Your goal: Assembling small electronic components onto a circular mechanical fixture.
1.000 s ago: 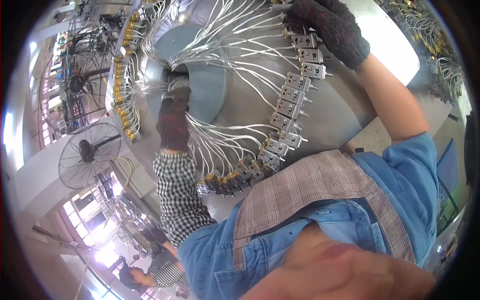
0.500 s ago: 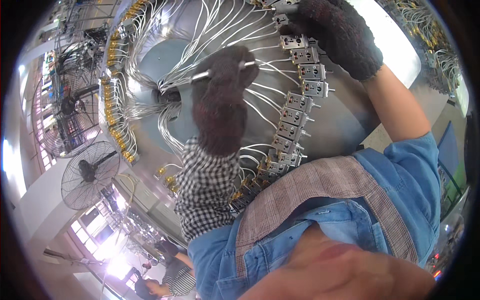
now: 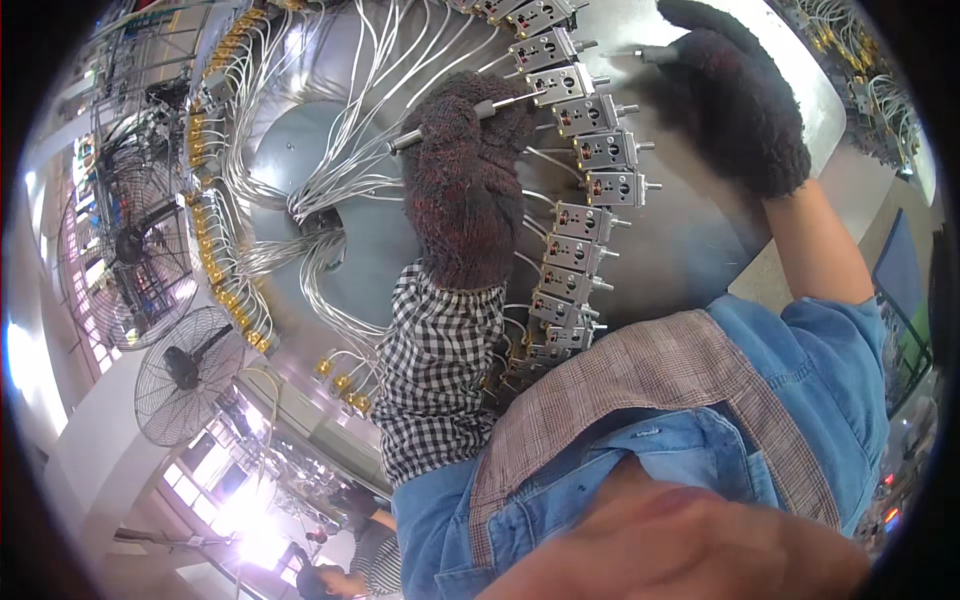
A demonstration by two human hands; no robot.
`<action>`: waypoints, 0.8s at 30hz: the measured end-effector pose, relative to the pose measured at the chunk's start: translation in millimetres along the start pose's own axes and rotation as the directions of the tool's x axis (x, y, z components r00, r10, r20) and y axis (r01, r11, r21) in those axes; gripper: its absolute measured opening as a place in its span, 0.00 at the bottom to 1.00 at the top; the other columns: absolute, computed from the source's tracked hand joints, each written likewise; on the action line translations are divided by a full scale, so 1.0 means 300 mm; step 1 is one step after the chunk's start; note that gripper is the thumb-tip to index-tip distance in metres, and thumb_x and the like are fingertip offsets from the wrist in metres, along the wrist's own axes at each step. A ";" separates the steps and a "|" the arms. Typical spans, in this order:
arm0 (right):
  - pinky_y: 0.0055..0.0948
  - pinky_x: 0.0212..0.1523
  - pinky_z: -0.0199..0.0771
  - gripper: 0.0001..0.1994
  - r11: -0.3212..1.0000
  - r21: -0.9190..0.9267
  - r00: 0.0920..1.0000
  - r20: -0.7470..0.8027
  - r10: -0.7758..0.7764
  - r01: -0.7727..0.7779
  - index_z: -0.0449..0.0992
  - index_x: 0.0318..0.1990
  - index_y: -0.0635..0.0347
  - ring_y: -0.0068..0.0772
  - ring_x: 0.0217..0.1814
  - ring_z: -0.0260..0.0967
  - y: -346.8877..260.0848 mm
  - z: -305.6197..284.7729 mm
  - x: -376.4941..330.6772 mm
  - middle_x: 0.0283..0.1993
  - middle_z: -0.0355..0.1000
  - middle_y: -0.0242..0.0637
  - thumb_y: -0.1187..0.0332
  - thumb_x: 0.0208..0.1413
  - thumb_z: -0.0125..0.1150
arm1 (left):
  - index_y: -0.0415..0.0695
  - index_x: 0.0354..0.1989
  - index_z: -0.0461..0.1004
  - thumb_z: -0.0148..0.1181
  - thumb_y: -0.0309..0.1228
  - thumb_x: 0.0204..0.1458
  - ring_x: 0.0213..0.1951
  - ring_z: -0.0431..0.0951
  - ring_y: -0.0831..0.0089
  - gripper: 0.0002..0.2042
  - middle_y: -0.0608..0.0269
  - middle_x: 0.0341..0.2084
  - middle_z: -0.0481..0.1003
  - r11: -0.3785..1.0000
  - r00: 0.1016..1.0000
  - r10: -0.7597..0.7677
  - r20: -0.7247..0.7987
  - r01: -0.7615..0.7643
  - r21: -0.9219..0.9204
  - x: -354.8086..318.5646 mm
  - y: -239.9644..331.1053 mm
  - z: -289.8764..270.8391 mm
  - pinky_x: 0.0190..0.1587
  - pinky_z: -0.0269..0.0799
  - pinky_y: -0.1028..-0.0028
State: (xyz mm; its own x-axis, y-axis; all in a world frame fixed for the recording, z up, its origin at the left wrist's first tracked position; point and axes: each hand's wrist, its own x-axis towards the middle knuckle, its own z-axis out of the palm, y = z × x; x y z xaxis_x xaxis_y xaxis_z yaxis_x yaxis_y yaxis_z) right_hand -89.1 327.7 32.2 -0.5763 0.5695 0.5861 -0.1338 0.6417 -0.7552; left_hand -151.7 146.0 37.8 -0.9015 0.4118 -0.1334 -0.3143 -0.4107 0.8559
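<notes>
My left hand point(image 3: 465, 180), in a dark knitted glove and a checked sleeve, is closed round a slim screwdriver point(image 3: 487, 107). Its thin shaft points right and ends at the inner side of a silver metal switch box point(image 3: 560, 84). Whether the tip is seated in a screw I cannot tell. Over the smooth plate to the right, my gloved right hand point(image 3: 735, 100) has one finger stretched away and the others closed on a small grey cylindrical piece point(image 3: 655, 54) with a thin tip. That piece is apart from the boxes. Similar boxes with short shafts and white wires form a curved row.
A big round metal plate point(image 3: 690, 230) carries the row. White wires point(image 3: 350, 190) gather at a hole left of centre. Brass-coloured fittings point(image 3: 205, 215) line its far-left rim. Fans point(image 3: 185, 368) stand at left, and another person point(image 3: 375, 555) is at lower left.
My left hand has moved slightly up and right, bringing the screwdriver to a box. My right hand has drawn away from the boxes to the right and down. The row appears shifted up and left.
</notes>
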 end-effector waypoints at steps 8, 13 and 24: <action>0.25 0.29 0.72 0.14 0.177 0.406 0.430 0.700 0.570 -0.897 0.66 0.47 0.61 0.29 0.29 0.71 0.052 -0.109 0.003 0.36 0.72 0.40 0.73 0.51 0.52 | 0.35 0.43 0.64 0.51 0.37 0.52 0.44 0.72 0.58 0.18 0.49 0.39 0.70 0.999 1.000 0.013 0.019 -0.014 0.036 0.003 -0.015 -0.012 0.48 0.70 0.61; 0.23 0.25 0.70 0.16 0.837 0.234 0.771 0.562 0.299 -0.495 0.65 0.48 0.63 0.30 0.27 0.71 0.093 -0.087 -0.047 0.36 0.73 0.41 0.73 0.50 0.53 | 0.35 0.44 0.64 0.51 0.37 0.52 0.44 0.72 0.58 0.18 0.48 0.40 0.69 0.998 0.998 0.036 0.061 -0.039 0.049 0.016 -0.021 -0.022 0.46 0.72 0.62; 0.25 0.26 0.72 0.17 0.117 0.319 0.323 0.733 0.598 -0.940 0.61 0.50 0.64 0.37 0.33 0.73 0.027 -0.061 0.031 0.39 0.72 0.47 0.73 0.53 0.51 | 0.36 0.45 0.64 0.54 0.37 0.50 0.43 0.72 0.57 0.19 0.48 0.41 0.69 0.997 0.998 0.061 0.028 -0.063 0.048 0.022 -0.023 -0.045 0.45 0.73 0.60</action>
State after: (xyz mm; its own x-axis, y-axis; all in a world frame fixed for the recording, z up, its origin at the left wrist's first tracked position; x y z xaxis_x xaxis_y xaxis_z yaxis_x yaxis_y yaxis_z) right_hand -80.7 347.7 36.8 -0.8574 0.1917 -0.4776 0.2690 -0.6243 -0.7334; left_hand -159.5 140.6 24.3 -0.9103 0.4086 -0.0666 -0.2425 -0.3958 0.8858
